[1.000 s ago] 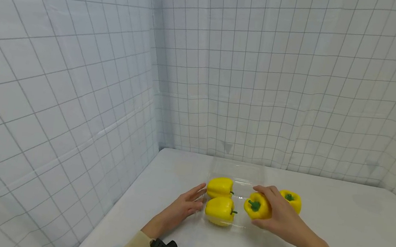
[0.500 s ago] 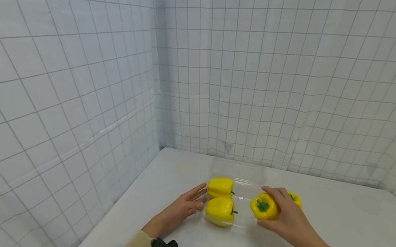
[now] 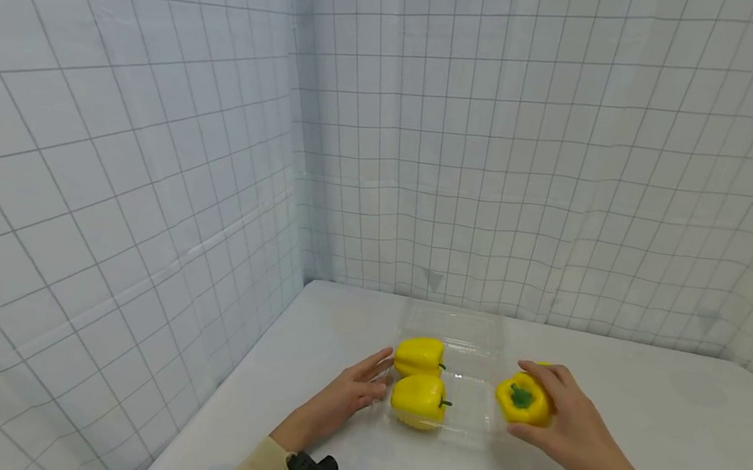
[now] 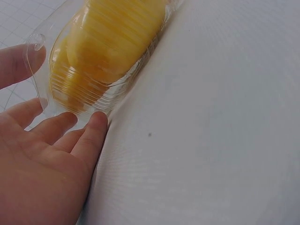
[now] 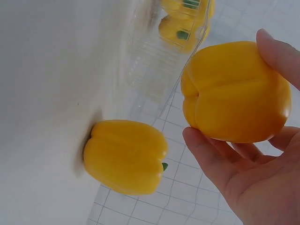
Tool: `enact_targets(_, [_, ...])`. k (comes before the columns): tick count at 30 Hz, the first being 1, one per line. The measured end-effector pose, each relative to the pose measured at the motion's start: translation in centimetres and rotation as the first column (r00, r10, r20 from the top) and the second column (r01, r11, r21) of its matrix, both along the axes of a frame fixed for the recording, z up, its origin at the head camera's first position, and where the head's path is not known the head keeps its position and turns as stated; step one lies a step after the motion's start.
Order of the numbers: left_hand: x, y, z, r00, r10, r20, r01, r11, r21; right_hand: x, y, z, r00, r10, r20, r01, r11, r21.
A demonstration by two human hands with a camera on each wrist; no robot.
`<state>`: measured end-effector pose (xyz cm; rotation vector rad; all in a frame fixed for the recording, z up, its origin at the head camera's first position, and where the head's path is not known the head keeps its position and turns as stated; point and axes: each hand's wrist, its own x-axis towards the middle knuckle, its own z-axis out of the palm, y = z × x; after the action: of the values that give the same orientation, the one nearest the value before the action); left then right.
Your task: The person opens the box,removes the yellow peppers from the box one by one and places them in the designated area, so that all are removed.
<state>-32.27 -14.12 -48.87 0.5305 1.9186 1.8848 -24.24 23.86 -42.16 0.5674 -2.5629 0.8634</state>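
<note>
Being pinched by the right hand [image 3: 568, 431], the yellow pepper [image 3: 521, 398] is held just beside the three-o'clock edge of the clear box [image 3: 472, 402], whose nine-o'clock wall is touched by the left hand [image 3: 342, 399], fingers spread.

In the head view, the right hand [image 3: 576, 428] and held pepper [image 3: 522, 398] hide all but a sliver of the loose pepper [image 5: 124, 157]; the table [image 3: 665, 432] is cut off at its near edge. In the left wrist view, the ribbed box [image 3: 472, 398] blurs its peppers [image 3: 418, 396], cropped above.
</note>
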Motion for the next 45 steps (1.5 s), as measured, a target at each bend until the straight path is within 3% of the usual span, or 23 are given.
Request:
enact_targets(11, [0.3, 0.0, 0.4, 1.000, 0.000, 0.009, 0.000, 1.000, -0.007, 0.8, 1.5, -1.2, 1.000, -0.019, 0.017, 0.019, 1.000, -0.010])
enact_targets(18, [0.4, 0.1, 0.5, 1.000, 0.013, 0.022, -0.013, 1.000, -0.003, 1.1, 2.1, -1.6, 0.996, -0.044, 0.074, 0.045, 0.999, -0.014])
enact_targets(35, [-0.1, 0.0, -0.1, 1.000, 0.017, 0.003, -0.017, 1.000, 0.000, 0.7, 2.7, -2.5, 0.977, -0.134, 0.167, 0.137, 0.991, -0.004])
enact_targets(45, [0.1, 0.2, 0.3, 1.000, 0.013, 0.004, -0.013, 1.000, 0.001, 0.1, 3.0, -3.5, 0.961, -0.207, 0.183, 0.204, 0.978, 0.036])
